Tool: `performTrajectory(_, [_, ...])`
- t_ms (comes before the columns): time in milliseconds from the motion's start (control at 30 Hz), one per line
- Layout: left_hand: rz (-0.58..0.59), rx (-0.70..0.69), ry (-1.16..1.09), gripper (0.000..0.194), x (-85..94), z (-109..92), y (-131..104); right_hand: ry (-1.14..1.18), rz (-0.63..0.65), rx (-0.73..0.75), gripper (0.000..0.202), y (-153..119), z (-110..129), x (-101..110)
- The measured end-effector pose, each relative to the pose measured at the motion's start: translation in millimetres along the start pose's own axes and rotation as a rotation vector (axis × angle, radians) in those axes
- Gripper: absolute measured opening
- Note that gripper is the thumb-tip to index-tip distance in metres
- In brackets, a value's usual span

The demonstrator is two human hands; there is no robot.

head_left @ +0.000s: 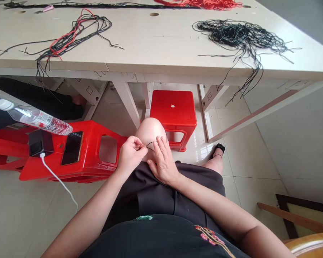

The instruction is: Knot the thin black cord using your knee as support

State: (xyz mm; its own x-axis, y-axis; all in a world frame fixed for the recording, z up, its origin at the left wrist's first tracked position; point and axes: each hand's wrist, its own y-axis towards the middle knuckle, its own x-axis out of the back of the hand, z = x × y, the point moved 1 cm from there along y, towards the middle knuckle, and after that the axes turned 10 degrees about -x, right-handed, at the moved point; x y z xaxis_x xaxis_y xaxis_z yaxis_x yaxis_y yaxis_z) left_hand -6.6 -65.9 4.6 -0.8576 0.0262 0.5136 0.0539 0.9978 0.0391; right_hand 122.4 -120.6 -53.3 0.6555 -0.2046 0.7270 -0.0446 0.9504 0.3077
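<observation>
Over the bare knee, left hand pinches a thin black cord between thumb and fingers; right hand lies flat, fingers extended, not closed round anything, cord running to its fingertips. Red stool just beyond knee, partly under table. Black cord pile on table's right side, black and red cord bundle on its left

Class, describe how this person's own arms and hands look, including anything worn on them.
The left hand and right hand are bare, with no gloves, rings, watch or bracelet visible. Both forearms are bare too; no sleeves show.
</observation>
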Motion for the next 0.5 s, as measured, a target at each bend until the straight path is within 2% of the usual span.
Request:
performTrajectory(67, [0.005, -0.010, 0.016, 0.014, -0.6, -3.1, 0.4, -0.028, 0.016, -0.023, 0.066, 10.8, 0.1, -14.8])
performTrajectory(167, [-0.007, -0.031, 0.014, 0.014, -1.1, -6.8, 5.1, -0.020, 0.110, -0.106, 0.069, 21.9, -2.4, -28.2])
performTrajectory(333, [-0.025, -0.034, -0.062, 0.019, -3.4, -8.2, 19.1, 0.026, 0.171, -0.202, 0.066, 32.9, -6.1, -23.8])
performTrajectory(500, [0.008, -0.035, -0.090, 0.020, -8.7, -13.0, 21.5, -0.026, 0.131, -0.131, 0.064, 38.2, -16.8, -18.7])
